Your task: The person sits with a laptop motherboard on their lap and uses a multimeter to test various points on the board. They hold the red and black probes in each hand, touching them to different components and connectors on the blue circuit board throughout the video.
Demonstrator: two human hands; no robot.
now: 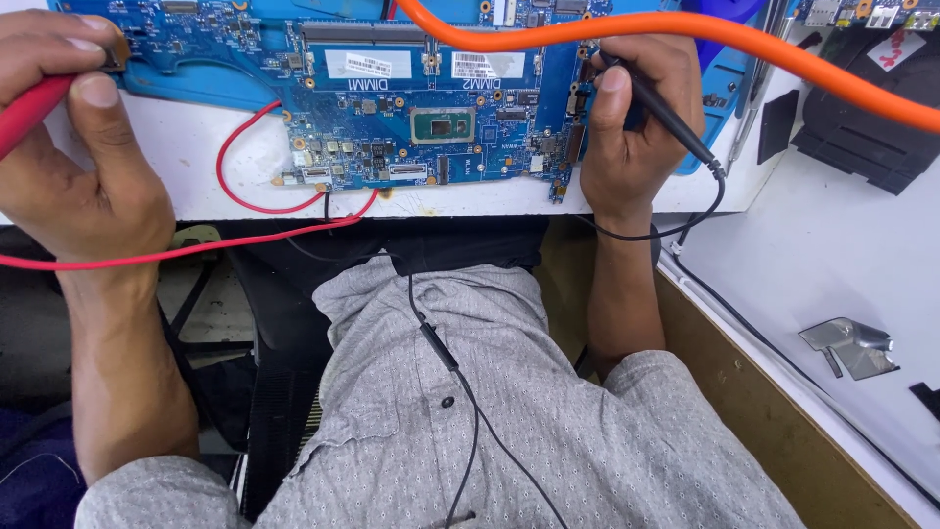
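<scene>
Two hands are busy over a blue circuit board, each closed on a test probe. The left hand has its grip shut around a red probe, thumb laid along the top and fingers curled over it, with the tip end hidden behind the fingers at the board's upper left edge. The right hand pinches a black probe between thumb and fingers, like a pen; its point rests near the board's right edge, though the exact contact spot is too small to make out.

From the red probe a red lead loops across the white worktop and back under the front edge of the board, then runs left past the wrist. A black lead drops from the black probe and curves under the right wrist. The board lies flat on the worktop between the two hands, its silver chip near the middle and two long memory slots above it.

A thick orange cable crosses over the board and the right hand's fingers, running off to the right. Beyond it lie dark plastic casing parts. A crumpled piece of foil sits on the side surface at right. Below, the person's grey patterned shirt fills the view, a thin black wire trailing down it.
</scene>
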